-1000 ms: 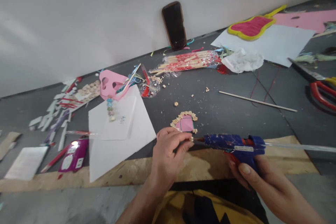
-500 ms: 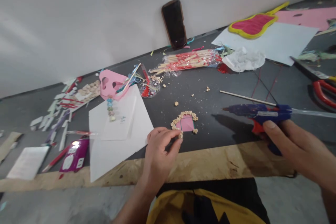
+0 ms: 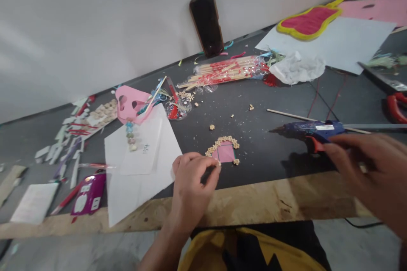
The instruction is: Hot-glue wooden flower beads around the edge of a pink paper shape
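Note:
My left hand (image 3: 195, 178) pinches a small pale flower-shaped piece (image 3: 219, 163) at the lower left corner of a pink card (image 3: 226, 152). Fingertips cover most of that piece. Similar beige flower pieces (image 3: 227, 139) form an arch along the card's left and top edges, and one more (image 3: 236, 161) sits at its lower right corner. Dark green lines cross the card. On the right, my right hand (image 3: 362, 165), partly blurred, has its fingers closed at the handle of a blue hot glue gun (image 3: 313, 129) with a red trigger. The nozzle points left, close over the dark tabletop.
Loose flower pieces (image 3: 212, 127) and a thin stick (image 3: 291, 114) lie beyond the card. White paper (image 3: 143, 190) and a purple packet (image 3: 89, 194) are left. A phone (image 3: 208, 23) leans on the wall behind bagged sticks (image 3: 225, 70). Red-handled scissors (image 3: 396, 106) lie far right.
The glue gun has tipped and come lower, and my right hand has shifted right around its handle. My left hand keeps its pinch at the card's corner. The view has shifted slightly.

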The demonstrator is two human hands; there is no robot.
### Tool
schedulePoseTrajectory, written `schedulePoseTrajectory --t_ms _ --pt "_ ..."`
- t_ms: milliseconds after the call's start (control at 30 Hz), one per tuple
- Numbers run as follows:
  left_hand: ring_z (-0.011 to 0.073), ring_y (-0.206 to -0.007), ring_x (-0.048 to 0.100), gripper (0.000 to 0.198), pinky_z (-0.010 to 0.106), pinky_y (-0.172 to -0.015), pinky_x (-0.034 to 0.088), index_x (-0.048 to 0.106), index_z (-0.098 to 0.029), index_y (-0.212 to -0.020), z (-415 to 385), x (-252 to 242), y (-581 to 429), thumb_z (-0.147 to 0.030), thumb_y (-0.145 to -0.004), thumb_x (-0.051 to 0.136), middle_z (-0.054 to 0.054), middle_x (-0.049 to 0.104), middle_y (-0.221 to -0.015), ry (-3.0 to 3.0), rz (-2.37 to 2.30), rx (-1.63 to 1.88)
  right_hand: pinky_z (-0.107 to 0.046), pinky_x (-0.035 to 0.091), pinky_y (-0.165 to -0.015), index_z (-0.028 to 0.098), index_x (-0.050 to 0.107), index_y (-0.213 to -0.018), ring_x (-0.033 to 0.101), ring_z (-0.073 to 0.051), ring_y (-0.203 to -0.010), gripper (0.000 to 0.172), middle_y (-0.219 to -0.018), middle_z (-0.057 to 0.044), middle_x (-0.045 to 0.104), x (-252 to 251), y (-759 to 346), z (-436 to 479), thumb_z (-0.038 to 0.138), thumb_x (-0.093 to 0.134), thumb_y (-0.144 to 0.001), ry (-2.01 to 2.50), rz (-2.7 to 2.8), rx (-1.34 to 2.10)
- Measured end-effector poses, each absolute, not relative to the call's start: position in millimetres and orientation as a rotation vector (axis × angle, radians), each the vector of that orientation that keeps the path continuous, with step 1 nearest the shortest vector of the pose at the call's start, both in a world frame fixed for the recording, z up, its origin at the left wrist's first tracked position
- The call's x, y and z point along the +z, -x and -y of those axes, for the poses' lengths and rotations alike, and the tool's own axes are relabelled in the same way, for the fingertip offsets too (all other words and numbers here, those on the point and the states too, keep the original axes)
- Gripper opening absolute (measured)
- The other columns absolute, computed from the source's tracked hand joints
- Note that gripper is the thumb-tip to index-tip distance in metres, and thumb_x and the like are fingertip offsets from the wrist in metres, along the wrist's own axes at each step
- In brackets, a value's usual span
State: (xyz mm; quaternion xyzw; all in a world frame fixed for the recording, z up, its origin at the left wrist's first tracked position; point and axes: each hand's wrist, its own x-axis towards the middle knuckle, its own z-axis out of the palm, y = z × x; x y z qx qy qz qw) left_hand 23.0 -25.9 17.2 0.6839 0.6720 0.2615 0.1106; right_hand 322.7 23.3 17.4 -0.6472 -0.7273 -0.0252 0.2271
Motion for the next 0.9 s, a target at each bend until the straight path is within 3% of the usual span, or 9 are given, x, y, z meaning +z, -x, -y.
schedulePoseTrajectory --t_ms 167,367,567,767,900 --pt "0.0176 -0.084 0.057 0.006 0.039 -0.087 0.031 0.065 -0.023 -0.081 40 4 -32 -0.017 -0.083 0.064 -0.004 0.072 -0.079 -2.095 -1.932 0.75 -0.028 0.047 -0.063 0.021 0.06 -0.093 0.064 -0.016 -0.075 0.019 -0.086 -0.005 0.067 10 -266 -4 0.034 0.047 -0.093 1.352 2.242 0.151" --pt "0.0198 -0.087 0.057 0.006 0.041 -0.088 0.031 0.065 -0.022 -0.082 42 -5 -33 -0.024 -0.087 0.062 -0.001 0.072 -0.08 -2.169 -1.909 0.755 -0.027 0.05 -0.072 0.019 0.062 -0.096 0.064 -0.015 -0.079 0.014 -0.087 -0.005 0.068 -5 -233 5 0.024 0.05 -0.091 1.203 2.302 0.234" --pt "0.0225 -0.09 0.056 0.008 0.043 -0.089 0.032 0.062 -0.024 -0.084 47 -3 -14 -0.02 -0.089 0.057 -0.001 0.071 -0.084 -2.144 -1.944 0.704 -0.027 0.045 -0.066 0.02 0.064 -0.086 0.061 -0.015 -0.072 0.014 -0.08 -0.003 0.067 -6 -206 16 0.025 0.052 -0.091 1.208 2.357 0.286" --pt "0.0223 -0.096 0.056 0.015 0.042 -0.091 0.036 0.065 -0.022 -0.096 48 -6 -2 -0.017 -0.09 0.053 0.003 0.07 -0.095 -2.069 -1.979 0.795 -0.029 0.035 -0.057 0.021 0.06 -0.072 0.056 -0.015 -0.061 0.03 -0.065 0.0 0.059 -7 -178 13 0.048 0.06 -0.084 1.381 2.387 0.211" --pt "0.0227 -0.098 0.056 0.017 0.042 -0.092 0.036 0.066 -0.023 -0.096 48 -9 0 -0.016 -0.09 0.052 0.004 0.07 -0.096 -2.059 -1.951 0.841 -0.029 0.034 -0.058 0.021 0.058 -0.071 0.055 -0.015 -0.059 0.027 -0.065 0.001 0.06 -7 -170 10 0.043 0.059 -0.086 1.408 2.415 0.135"
